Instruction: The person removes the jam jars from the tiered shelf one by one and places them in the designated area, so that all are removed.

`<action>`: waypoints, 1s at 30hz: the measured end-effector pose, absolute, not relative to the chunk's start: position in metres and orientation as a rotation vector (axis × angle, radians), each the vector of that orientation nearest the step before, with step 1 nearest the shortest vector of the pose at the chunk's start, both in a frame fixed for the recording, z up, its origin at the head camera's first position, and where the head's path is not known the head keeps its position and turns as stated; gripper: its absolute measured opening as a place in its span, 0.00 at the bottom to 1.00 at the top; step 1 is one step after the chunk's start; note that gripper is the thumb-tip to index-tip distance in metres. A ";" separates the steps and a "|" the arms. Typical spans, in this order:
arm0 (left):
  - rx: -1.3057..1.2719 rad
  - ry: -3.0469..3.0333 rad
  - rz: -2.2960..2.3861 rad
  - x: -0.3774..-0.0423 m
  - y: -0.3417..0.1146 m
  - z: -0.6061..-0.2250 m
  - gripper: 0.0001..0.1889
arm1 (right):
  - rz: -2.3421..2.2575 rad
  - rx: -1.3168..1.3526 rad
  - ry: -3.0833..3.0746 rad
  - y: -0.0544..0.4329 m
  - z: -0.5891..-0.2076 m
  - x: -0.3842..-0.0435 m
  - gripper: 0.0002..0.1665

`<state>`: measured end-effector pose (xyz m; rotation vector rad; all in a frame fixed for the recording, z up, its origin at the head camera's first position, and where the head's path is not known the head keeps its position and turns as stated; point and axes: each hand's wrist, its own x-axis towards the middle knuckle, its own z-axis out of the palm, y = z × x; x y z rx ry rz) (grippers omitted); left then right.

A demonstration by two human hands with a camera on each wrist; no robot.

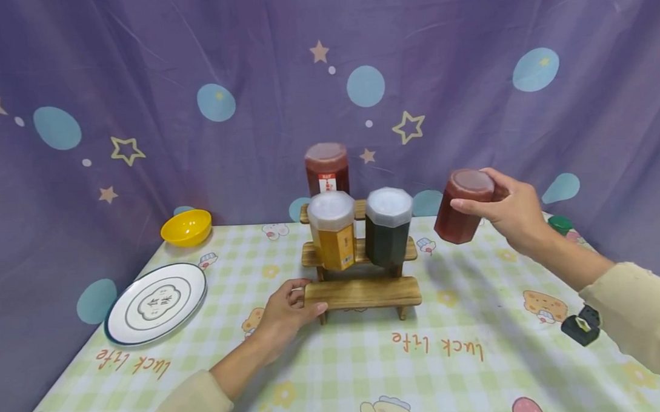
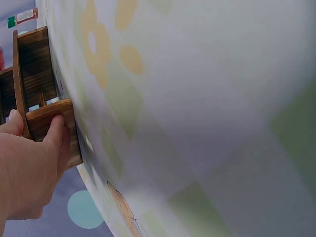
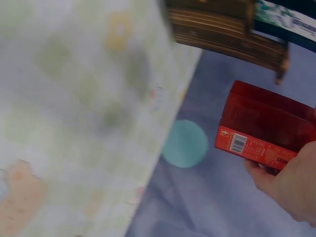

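A three-tier wooden rack (image 1: 363, 294) stands mid-table. My left hand (image 1: 290, 316) grips the left end of its lowest step, thumb on top; the left wrist view shows the fingers against the step's end panel (image 2: 52, 116). To the right of the rack, my right hand (image 1: 513, 212) holds a dark red faceted jar (image 1: 461, 216) in the air, slightly tilted. A red label with a barcode (image 3: 238, 143) shows on that jar in the right wrist view. On the middle step sit an amber jar (image 1: 333, 239) and a dark jar (image 1: 387, 234). Another red jar (image 1: 327, 163) occupies the top step.
At the left lies a white plate (image 1: 149, 333) with a dark rim, and a yellow bowl (image 1: 186, 229) is behind it. A green-topped container (image 1: 561, 224) stands at the back right, partly hidden by the right arm. Purple curtain (image 1: 283, 110) hangs behind the checked tablecloth (image 1: 451, 383).
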<state>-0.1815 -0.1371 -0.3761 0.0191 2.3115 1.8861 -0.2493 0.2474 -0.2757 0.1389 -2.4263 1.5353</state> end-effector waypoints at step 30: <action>0.017 2.304 1.875 -0.181 -0.139 -0.376 0.34 | 1.428 0.130 -2.504 0.243 -0.365 -0.250 0.49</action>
